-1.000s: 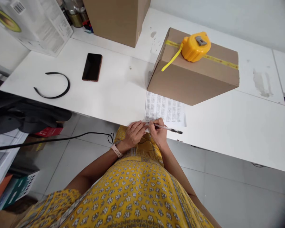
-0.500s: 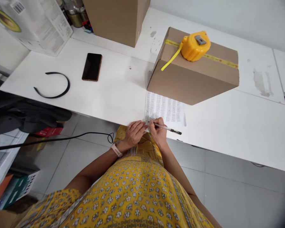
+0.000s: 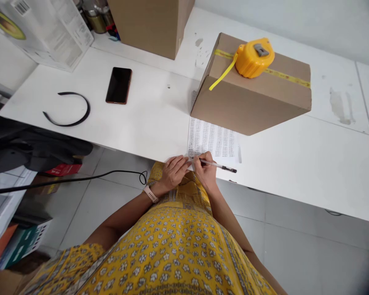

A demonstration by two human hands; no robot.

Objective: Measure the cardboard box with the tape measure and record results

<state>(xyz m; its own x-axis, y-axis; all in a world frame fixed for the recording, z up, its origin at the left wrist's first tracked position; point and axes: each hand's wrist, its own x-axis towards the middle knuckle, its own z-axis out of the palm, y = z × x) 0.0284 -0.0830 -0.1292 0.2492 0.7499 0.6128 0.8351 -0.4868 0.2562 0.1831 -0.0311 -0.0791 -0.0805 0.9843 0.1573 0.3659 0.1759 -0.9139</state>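
My right hand [image 3: 206, 170] grips a pen [image 3: 219, 166], its tip pointing left toward my other hand and its dark end sticking out to the right. At the desk's front edge my left hand [image 3: 174, 171] lies with fingers stretched out flat, close to the pen tip. Just beyond both hands a printed sheet [image 3: 213, 139] full of dense columns rests on the desk, its far part hidden under a cardboard box [image 3: 249, 100]. A bit of white shows between my hands; what it is I cannot make out.
A yellow tape measure [image 3: 253, 58] sits on the box. On the white desk [image 3: 141, 135] lie a phone [image 3: 119, 85] and a black headband [image 3: 85, 110]. Farther back stand another cardboard box [image 3: 147, 26] and a white carton [image 3: 60, 32]. A black cable [image 3: 104, 174] hangs at the left.
The pen's rear end has shifted very slightly right and down in my right hand. My left hand stays in place, and the view has tilted a touch.
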